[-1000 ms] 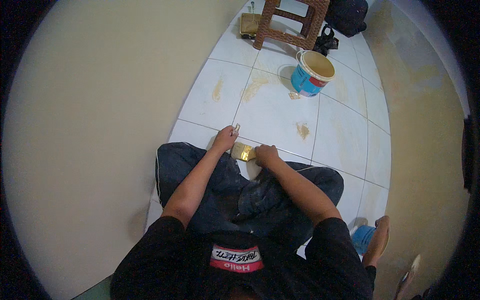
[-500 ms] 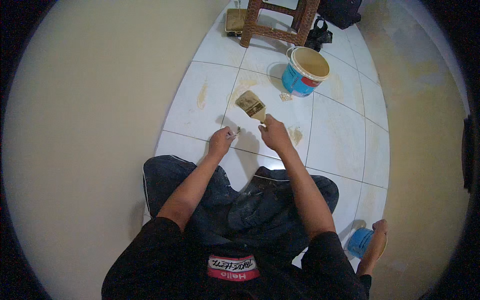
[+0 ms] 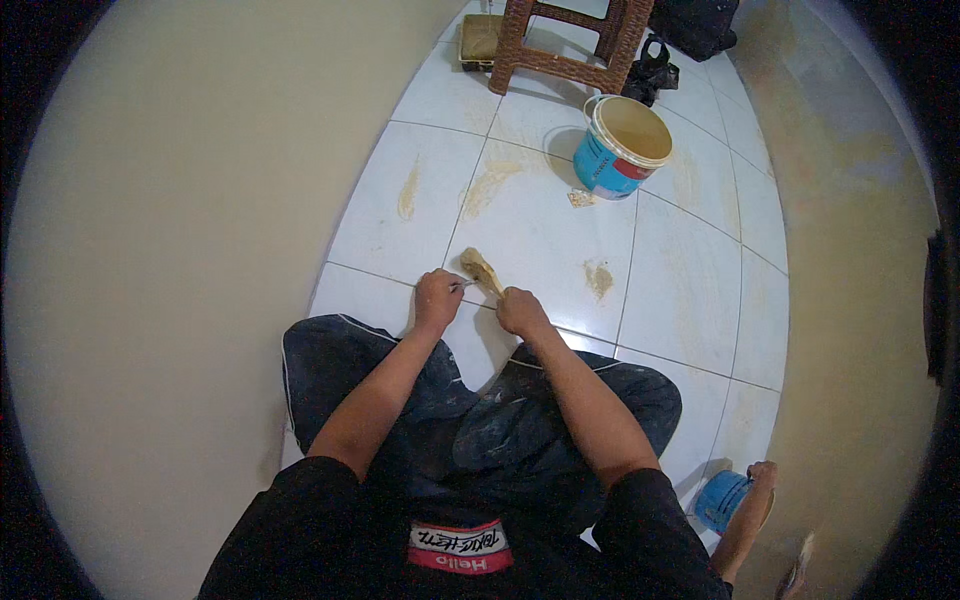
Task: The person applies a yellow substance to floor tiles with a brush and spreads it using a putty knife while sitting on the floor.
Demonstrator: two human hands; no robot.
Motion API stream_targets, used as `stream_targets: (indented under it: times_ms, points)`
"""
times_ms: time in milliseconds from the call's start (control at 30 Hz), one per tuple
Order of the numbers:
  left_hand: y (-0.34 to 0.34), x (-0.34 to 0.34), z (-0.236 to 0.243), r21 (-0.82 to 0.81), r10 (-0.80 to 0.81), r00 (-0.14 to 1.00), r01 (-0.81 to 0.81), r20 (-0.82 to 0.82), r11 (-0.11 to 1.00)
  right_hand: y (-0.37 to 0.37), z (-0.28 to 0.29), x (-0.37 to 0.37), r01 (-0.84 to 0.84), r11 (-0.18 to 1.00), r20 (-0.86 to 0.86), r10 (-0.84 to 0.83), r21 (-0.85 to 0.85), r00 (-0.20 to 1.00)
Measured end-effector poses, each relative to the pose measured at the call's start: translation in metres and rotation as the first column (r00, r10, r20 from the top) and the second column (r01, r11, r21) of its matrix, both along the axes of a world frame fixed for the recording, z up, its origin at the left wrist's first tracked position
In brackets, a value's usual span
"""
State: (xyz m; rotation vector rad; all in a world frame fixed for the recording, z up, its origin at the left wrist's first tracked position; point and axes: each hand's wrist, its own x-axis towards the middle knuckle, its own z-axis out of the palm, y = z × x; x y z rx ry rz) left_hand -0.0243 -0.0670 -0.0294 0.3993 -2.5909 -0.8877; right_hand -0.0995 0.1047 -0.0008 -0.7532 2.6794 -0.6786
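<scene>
My left hand [image 3: 437, 300] is closed on a small thin implement [image 3: 459, 286], too small to identify, above the white tiled floor [image 3: 540, 240]. Just to its right, my right hand [image 3: 520, 312] grips the handle of a paintbrush [image 3: 480, 267], whose paint-caked bristles angle up and left, close to the implement. Whether the two touch is unclear. My dark, paint-marked trousers lie beneath both forearms. Beige smears mark the tiles ahead.
A blue paint bucket [image 3: 597, 170] stands ahead, beyond it a brown stool [image 3: 560, 70], paint tray [image 3: 478, 40], black plastic bag [image 3: 650, 80] and dark bag [image 3: 690, 25]. Another person's hand [image 3: 760, 480] is at a second blue bucket [image 3: 715, 500], lower right. Walls flank both sides.
The brush first rose forward from near my lap with its broad face up, then came back down edge-on beside my left hand. My left hand shifted slightly left and downward.
</scene>
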Motion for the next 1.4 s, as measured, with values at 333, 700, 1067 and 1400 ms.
stream_targets:
  times_ms: [333, 700, 1067, 1400]
  points:
    - [-0.002, 0.001, -0.006, 0.039, -0.044, 0.999, 0.044, 0.012, 0.998, 0.001, 0.009, 0.005, 0.008, 0.981, 0.089, -0.025, 0.192, 0.996]
    - [0.001, 0.003, 0.002, -0.044, -0.069, 0.997, 0.07, 0.024, 0.997, 0.012, 0.014, -0.002, -0.226, 0.942, 0.235, 0.168, 0.246, 0.957]
    - [-0.004, 0.007, 0.011, -0.045, -0.079, 0.997, 0.08, 0.023, 0.996, 0.007, 0.006, -0.005, -0.079, 0.992, 0.319, 0.045, 0.095, 0.947]
    - [-0.006, 0.01, 0.004, -0.046, 0.02, 1.0, -0.02, -0.014, 0.999, 0.005, -0.005, -0.005, -0.035, 0.989, 0.074, 0.025, 0.143, 0.997]
